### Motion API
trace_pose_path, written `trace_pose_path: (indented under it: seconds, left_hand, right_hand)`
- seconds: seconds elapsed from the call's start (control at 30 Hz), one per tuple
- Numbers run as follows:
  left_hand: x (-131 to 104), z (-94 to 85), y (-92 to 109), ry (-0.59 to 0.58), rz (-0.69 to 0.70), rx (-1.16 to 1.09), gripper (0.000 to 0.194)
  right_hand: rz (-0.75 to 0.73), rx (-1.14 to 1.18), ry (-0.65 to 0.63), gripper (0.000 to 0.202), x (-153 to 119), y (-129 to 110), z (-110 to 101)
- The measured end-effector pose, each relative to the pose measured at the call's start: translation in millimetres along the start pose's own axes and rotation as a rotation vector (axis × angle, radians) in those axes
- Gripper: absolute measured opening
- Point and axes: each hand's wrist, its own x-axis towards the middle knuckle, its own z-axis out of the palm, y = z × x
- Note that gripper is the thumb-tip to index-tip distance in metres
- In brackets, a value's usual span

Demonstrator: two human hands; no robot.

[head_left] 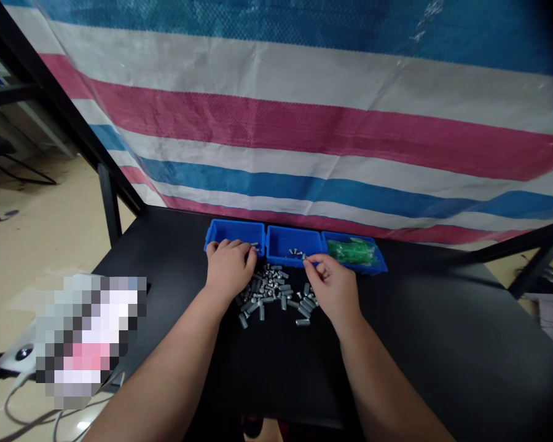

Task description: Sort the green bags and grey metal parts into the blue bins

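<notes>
Three blue bins stand side by side: the left bin (pixel 236 229), the middle bin (pixel 295 236) and the right bin (pixel 378 261). My left hand (pixel 229 264) lies over the left bin's front rim, thumb apart from the fingers, near small metal pieces inside. Pinched at the middle bin's front right edge, my right hand (pixel 332 283) holds a small metal screw (pixel 305 257). A few screws (pixel 295 252) lie in the middle bin. In front of the bins spreads a loose pile of screws and grey cylindrical pieces (pixel 283 288).
A green item in clear plastic (pixel 352 250) fills the right bin. The black table (pixel 419 325) meets a striped sheet (pixel 304 123) behind the bins. At the left are a pixelated object (pixel 90 334) and cables (pixel 37 420). Black frame bars flank the table.
</notes>
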Motion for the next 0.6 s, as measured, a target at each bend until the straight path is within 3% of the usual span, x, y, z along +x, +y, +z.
trace_pose_path:
  seconds: [0.33,0.43,0.6]
  left_hand:
    - [-1,0.2,0,0.001,-0.002,-0.011,0.04]
    - [0,-0.1,-1,0.001,0.002,-0.019,0.041]
    - [0,-1.6,-1,-0.012,-0.007,-0.026,0.039]
  right_hand:
    - [0.028,-0.039,0.002,0.026,4,5,0]
    - [0.031,-0.068,-0.091,0.02,3,3,-8]
    - [0.016,-0.201,-0.348,0.013,1,4,-25]
